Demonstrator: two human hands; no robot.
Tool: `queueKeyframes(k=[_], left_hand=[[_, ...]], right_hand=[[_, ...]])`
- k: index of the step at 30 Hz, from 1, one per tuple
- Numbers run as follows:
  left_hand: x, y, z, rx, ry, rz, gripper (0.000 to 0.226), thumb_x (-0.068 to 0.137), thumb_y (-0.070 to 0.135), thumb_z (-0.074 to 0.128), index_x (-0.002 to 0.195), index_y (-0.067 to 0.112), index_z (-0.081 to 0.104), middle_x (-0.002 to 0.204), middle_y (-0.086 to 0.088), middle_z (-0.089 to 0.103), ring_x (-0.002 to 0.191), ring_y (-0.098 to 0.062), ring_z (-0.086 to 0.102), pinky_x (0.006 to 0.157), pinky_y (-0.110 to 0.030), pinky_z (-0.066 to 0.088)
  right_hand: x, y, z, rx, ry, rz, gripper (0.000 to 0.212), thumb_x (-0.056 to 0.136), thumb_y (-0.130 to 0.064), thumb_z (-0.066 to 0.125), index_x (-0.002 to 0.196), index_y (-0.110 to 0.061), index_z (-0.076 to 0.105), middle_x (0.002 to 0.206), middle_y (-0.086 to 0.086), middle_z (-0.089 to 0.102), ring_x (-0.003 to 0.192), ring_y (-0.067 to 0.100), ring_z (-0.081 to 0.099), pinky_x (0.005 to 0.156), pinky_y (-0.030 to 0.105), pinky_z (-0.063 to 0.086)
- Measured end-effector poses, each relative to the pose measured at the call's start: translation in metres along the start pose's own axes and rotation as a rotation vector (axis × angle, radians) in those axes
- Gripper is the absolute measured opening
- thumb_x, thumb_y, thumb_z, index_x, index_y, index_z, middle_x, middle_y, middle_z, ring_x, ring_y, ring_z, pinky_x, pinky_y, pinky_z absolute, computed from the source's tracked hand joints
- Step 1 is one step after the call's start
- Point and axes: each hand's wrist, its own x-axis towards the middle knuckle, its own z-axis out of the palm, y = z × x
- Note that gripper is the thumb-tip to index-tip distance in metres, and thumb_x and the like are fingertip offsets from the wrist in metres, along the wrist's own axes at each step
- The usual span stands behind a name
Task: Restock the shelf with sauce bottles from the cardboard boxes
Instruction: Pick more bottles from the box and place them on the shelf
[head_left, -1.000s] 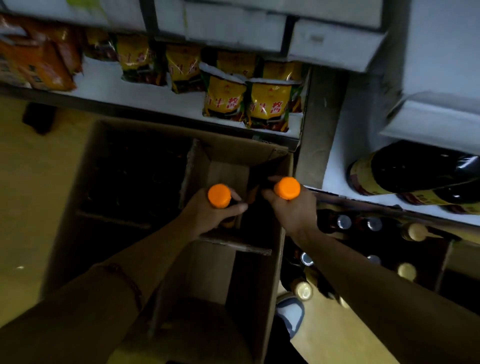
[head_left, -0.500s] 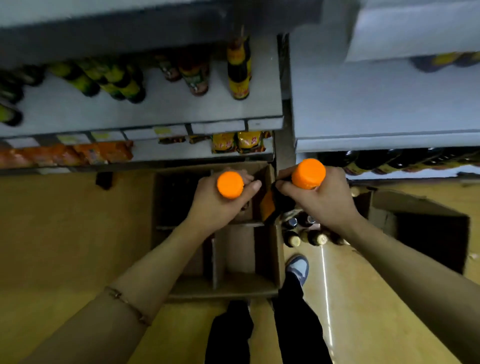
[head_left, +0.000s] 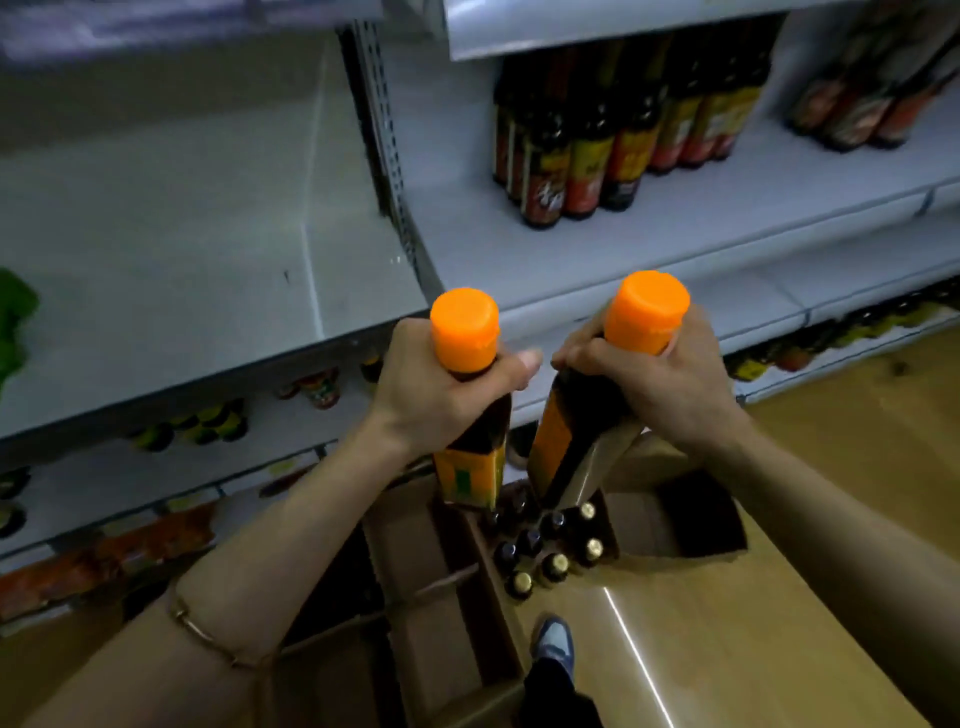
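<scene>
Two sauce bottles occupy the centre of the frame, held above the floor. The left bottle (head_left: 470, 415) has an orange cap, dark contents and an orange-yellow label; its print is not legible. The right bottle (head_left: 582, 415) matches it and tilts left at the base. The left hand (head_left: 441, 387) is closed around the left bottle's neck; the right hand (head_left: 660, 379) is closed around the right bottle's neck. Below them, lower centre, stands an open cardboard box (head_left: 436, 597) with dividers. A grey shelf (head_left: 675, 234) at upper right carries dark bottles (head_left: 587, 140) with red-yellow labels, text unreadable.
</scene>
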Motion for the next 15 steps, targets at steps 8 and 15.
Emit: queueKeyframes(k=[8, 15], left_hand=[[0.059, 0.118, 0.047, -0.056, -0.189, 0.231, 0.028, 0.073, 0.040, 0.069, 0.063, 0.013, 0.068, 0.068, 0.002, 0.073, 0.066, -0.014, 0.071, 0.068, -0.038, 0.059], [0.101, 0.188, 0.148, -0.123, -0.387, 0.331, 0.017, 0.074, 0.028, 0.072, 0.062, 0.016, 0.069, 0.067, 0.004, 0.073, 0.066, -0.011, 0.070, 0.068, -0.024, 0.056]], right_hand=[[-0.022, -0.085, -0.110, -0.109, 0.231, -0.151, 0.051, 0.056, -0.038, 0.065, 0.071, 0.011, 0.067, 0.071, 0.016, 0.072, 0.066, 0.027, 0.070, 0.070, 0.049, 0.056], [-0.035, -0.109, -0.223, -0.129, 0.400, -0.169, 0.023, 0.067, -0.017, 0.064, 0.060, 0.005, 0.064, 0.066, 0.015, 0.070, 0.066, 0.035, 0.069, 0.068, 0.054, 0.055]])
